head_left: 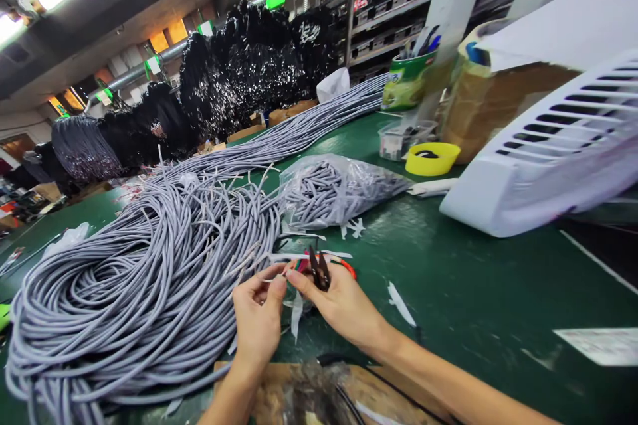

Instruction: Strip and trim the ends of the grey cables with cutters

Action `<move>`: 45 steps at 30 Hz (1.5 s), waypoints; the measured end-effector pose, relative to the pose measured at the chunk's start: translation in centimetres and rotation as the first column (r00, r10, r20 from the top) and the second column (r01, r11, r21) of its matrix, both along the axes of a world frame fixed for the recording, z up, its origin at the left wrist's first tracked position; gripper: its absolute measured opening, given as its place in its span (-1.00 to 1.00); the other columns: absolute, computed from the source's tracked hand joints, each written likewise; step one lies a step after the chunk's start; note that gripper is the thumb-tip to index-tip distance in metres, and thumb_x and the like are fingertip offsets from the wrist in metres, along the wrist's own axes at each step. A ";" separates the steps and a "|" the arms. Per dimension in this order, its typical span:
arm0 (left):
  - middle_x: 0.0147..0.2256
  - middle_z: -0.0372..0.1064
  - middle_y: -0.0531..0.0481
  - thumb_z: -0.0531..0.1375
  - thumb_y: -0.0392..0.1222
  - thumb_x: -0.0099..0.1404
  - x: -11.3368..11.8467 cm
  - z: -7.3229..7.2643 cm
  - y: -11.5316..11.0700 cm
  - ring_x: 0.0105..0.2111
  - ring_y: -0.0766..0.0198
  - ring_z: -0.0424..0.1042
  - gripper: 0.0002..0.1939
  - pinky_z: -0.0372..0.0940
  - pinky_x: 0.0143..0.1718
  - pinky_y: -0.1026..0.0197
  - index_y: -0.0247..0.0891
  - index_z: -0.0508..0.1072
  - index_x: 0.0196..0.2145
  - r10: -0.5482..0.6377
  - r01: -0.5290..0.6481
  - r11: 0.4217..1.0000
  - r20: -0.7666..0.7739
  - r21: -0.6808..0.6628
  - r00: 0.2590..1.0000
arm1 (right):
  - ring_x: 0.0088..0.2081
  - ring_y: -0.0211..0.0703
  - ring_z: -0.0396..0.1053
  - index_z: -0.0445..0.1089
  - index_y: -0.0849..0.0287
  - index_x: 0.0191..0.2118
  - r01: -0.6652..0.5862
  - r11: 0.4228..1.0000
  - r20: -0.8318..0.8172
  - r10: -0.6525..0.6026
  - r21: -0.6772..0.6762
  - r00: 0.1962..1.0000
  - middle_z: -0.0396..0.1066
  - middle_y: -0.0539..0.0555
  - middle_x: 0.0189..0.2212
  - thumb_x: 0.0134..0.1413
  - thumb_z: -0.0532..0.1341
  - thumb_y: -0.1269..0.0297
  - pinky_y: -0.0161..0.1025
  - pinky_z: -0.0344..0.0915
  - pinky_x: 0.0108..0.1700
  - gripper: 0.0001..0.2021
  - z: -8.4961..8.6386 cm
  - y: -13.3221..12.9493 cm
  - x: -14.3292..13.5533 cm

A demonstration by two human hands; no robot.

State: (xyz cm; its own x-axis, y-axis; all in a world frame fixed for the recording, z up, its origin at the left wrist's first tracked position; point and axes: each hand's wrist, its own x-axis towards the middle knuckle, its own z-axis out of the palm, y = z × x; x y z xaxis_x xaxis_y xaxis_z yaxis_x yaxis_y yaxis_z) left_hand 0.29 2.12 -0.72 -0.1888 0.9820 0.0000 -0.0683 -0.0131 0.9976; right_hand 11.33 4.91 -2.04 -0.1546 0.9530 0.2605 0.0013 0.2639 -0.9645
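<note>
My left hand [260, 315] is closed in a pinch on the stripped end of a grey cable, beside a big coil of grey cables [149, 265]. My right hand [343, 302] is wrapped round a pair of cutting pliers [319, 268]; their dark jaws point up and an orange-red handle shows past the fingers. Its thumb and fingertip meet the left fingertips at the thin coloured wires of the cable end. White scraps of tape or wrapping [296, 316] hang and lie just below the hands. The exact grip on the wires is partly hidden by the fingers.
A clear bag of short grey cable pieces [339, 189] lies beyond the hands on the green table [473, 292]. To the right are a yellow tape roll [432, 159], a green can of pens [406, 83] and a white slotted housing [543, 153]. Cardboard [279, 395] lies in front.
</note>
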 end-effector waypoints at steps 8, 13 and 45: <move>-0.61 0.38 0.00 0.26 -0.07 0.02 -0.1 -0.1 -0.1 -0.52 0.29 0.34 -0.75 0.26 -0.40 0.28 -0.36 0.55 -0.54 0.094 -0.077 0.987 -0.121 0.142 0.988 | -0.69 -0.41 -0.10 0.17 0.17 -0.64 -0.046 0.983 -0.178 0.014 -0.177 0.984 -0.03 -0.18 -0.76 -0.35 0.30 -0.02 -0.39 -0.08 -0.68 -0.62 0.0 0.0 -0.5; -0.77 0.15 0.13 0.26 0.00 -0.01 -0.2 -0.4 -0.2 -0.73 0.45 0.09 -0.64 0.03 -0.71 0.38 -0.36 0.41 -0.70 0.161 -0.149 0.984 -0.131 0.101 0.978 | -0.66 -0.39 -0.03 0.17 0.19 -0.69 0.054 0.983 -0.124 -0.076 -0.176 0.989 0.03 -0.15 -0.75 -0.41 0.32 0.03 -0.37 -0.01 -0.63 -0.62 0.1 0.0 -0.5; -0.51 0.37 0.09 0.26 -0.10 0.03 -2.2 0.4 0.6 -0.74 0.52 0.18 -0.67 0.03 -0.75 0.47 -0.24 0.23 -0.32 -0.028 0.034 0.996 -0.078 0.080 0.997 | -0.55 -0.18 0.33 0.35 0.17 -0.51 -0.101 0.976 0.682 -0.058 0.191 0.729 0.39 0.01 -0.60 -0.09 0.19 0.26 -0.32 0.18 -0.52 -0.89 -0.3 1.6 3.1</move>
